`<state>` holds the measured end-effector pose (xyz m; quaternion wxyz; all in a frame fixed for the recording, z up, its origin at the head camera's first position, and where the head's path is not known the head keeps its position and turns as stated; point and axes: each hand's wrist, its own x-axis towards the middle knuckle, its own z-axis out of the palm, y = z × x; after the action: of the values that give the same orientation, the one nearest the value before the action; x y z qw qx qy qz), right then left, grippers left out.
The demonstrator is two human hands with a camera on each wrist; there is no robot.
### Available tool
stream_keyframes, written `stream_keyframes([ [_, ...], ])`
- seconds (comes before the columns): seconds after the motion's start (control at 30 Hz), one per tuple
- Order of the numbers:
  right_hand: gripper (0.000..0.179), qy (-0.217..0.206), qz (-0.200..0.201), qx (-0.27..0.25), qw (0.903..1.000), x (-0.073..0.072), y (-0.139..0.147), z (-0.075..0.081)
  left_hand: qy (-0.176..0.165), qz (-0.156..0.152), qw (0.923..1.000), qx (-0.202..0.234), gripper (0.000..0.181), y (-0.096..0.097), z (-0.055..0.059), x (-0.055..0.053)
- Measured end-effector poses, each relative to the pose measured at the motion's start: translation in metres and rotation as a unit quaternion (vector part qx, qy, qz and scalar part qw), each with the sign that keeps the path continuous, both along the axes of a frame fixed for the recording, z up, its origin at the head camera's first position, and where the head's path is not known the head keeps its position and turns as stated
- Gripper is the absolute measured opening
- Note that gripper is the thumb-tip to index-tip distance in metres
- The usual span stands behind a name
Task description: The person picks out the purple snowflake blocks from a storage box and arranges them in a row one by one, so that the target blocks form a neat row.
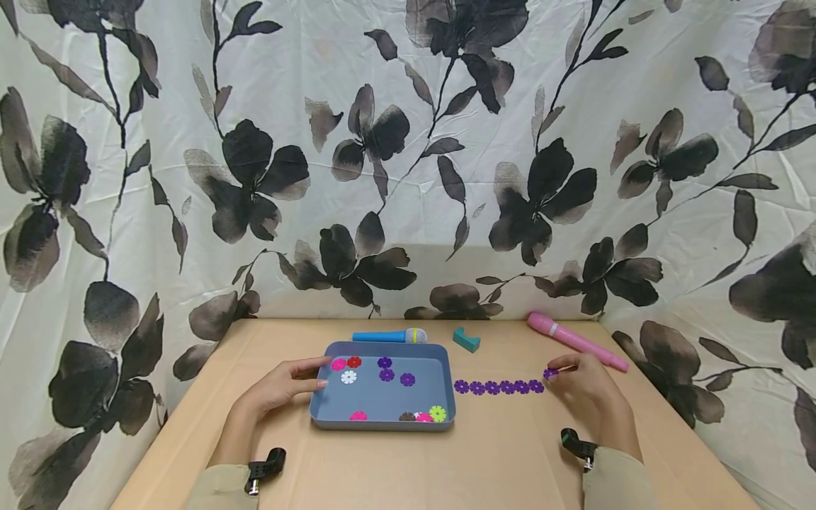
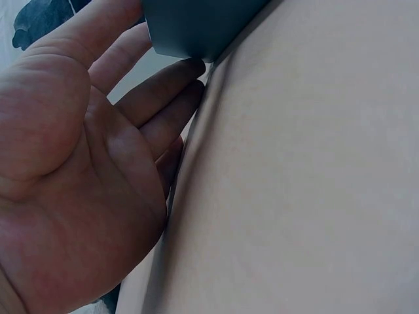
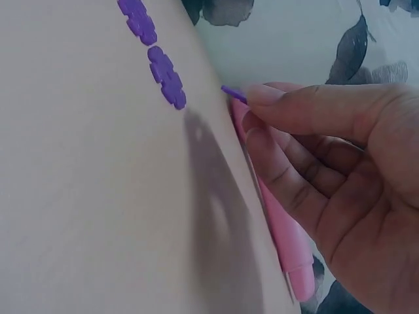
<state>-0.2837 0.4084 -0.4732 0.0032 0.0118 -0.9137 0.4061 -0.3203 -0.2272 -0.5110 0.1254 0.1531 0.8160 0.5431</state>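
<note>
A grey tray (image 1: 382, 425) lies on the table, holding flower-shaped plastic discs: three purple ones (image 1: 386, 375), a white one (image 1: 348, 377), a red one (image 1: 354, 362), a green one (image 1: 437, 413), plus pink and brown. My left hand (image 1: 283, 386) grips the tray's left rim; in the left wrist view the thumb tip is cut off and other fingers (image 2: 160, 91) reach by the tray's corner (image 2: 196, 33). Between thumb and forefinger, my right hand (image 1: 589, 382) pinches a purple disc (image 3: 234, 93), raised off the table. It is just right of a row of several purple discs (image 1: 500, 387).
Behind the tray lies a blue toy microphone (image 1: 382, 337). A teal notched block (image 1: 467, 340) is to its right. A pink microphone (image 1: 576, 341) lies slanted beyond my right hand. Floral cloth (image 1: 446, 177) hangs along the table's back and sides.
</note>
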Motion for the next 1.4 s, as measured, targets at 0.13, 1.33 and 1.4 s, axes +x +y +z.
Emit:
stream_keyframes([
  [0.13, 0.03, -0.01, -0.004, -0.002, 0.9999, 0.0, 0.003, -0.004, -0.001, 0.0, 1.0, 0.003, 0.062, 0.001, -0.001, 0.0],
  [1.33, 0.023, -0.049, -0.028, 0.033, 0.9978, -0.008, 0.0, -0.013, 0.004, -0.004, 1.0, 0.004, 0.063, 0.001, 0.0, 0.001],
  [1.4, 0.022, -0.057, -0.037, 0.02, 0.9975, -0.008, -0.002, -0.011, 0.003, -0.003, 1.0, 0.005, 0.063, 0.001, 0.001, 0.001],
])
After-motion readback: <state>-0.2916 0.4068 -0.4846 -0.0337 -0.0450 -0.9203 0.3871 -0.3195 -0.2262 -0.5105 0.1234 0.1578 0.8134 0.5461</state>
